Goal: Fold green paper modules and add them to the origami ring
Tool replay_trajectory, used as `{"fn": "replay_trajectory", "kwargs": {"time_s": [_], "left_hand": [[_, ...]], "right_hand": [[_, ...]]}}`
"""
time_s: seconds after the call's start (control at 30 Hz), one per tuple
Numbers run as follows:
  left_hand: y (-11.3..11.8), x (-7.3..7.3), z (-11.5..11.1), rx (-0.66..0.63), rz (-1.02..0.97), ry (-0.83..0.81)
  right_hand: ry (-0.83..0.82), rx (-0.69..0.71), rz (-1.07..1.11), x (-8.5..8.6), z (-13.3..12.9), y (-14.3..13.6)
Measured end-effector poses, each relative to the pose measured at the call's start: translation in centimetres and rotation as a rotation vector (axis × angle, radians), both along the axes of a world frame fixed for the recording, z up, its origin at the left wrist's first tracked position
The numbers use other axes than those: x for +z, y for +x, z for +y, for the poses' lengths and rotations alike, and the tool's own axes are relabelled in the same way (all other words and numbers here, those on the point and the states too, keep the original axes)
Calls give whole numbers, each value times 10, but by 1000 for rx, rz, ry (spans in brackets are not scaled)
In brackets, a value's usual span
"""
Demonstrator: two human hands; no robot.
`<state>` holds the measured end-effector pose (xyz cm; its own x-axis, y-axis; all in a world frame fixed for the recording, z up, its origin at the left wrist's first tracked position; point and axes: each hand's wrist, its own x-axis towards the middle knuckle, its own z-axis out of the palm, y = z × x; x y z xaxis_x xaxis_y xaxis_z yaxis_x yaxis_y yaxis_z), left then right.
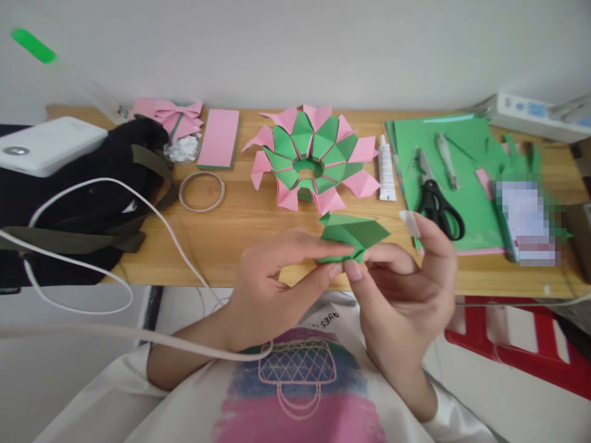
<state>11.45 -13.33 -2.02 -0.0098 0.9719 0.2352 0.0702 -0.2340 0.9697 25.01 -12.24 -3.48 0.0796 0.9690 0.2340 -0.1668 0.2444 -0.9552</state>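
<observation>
Folded Green Paper Piece Held in Both Hands Above the Bench

The folded green paper piece was located above the front part of the bench, in front of the green and pink paper ring. The left hand was closed in a pinch on the left side of the piece, index finger across it and thumb at its lower edge. The right hand was partly closed: its thumb and a finger gripped the lower edge, while the index finger, with a white wrap at its tip, was raised clear of the piece.

The paper ring lay on the bench, its pink points facing outward around a central opening. A white tube lay just to its right. Farther right, black-handled scissors rested on green sheets, near a phone whose screen was blurred. To the left of the ring lay a pink paper stack, a tape roll and a pink bow. A white device rested on the black bag at far left.
</observation>
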Motion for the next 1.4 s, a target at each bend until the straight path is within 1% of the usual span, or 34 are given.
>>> {"fn": "replay_trajectory", "kwargs": {"time_s": [0.1, 0.23, 0.4, 0.53, 0.6, 0.77, 0.83, 0.9, 1.0, 1.07, 1.2, 1.3, 1.4], "left_hand": [[0, 0, -1, 17, 26, 10], [0, -1, -2, 37, 62, -2], [-3, 0, -2, 4, 49, -40], [-6, 0, -2, 8, 18, -102], [-7, -2, -4, 21, 16, -132], [-8, -12, -7, 88, 7, -115], [-7, -16, -8, 110, -34, -168], [-8, -17, -8, 140, -77, -258], [-12, -16, -7, 154, -119, -361], [-15, -15, -7, 118, -153, -379], [-17, -12, -7, 41, -222, -394], [-14, -12, -7, 56, -271, -401], [-11, -11, -6, 53, -318, -400]], "right_hand": [[-40, 3, 31, 0, 2, 0], [-96, 20, 1, -1, 3, 1], [-106, 50, -17, -2, 4, 3], [-102, 63, -36, -4, 6, 2], [-115, 61, -57, -7, 5, 2], [-101, 55, -104, -13, 3, 2], [-81, 49, -121, -13, 2, 1], [-66, 45, -131, -13, 0, 1], [-54, 36, -117, -11, -1, 7], [-41, 36, -123, -8, -1, 14], [1, 132, -290, 3, -2, 27], [65, 181, -427, 13, -6, 30], [72, 201, -490, 16, -13, 28]]}}
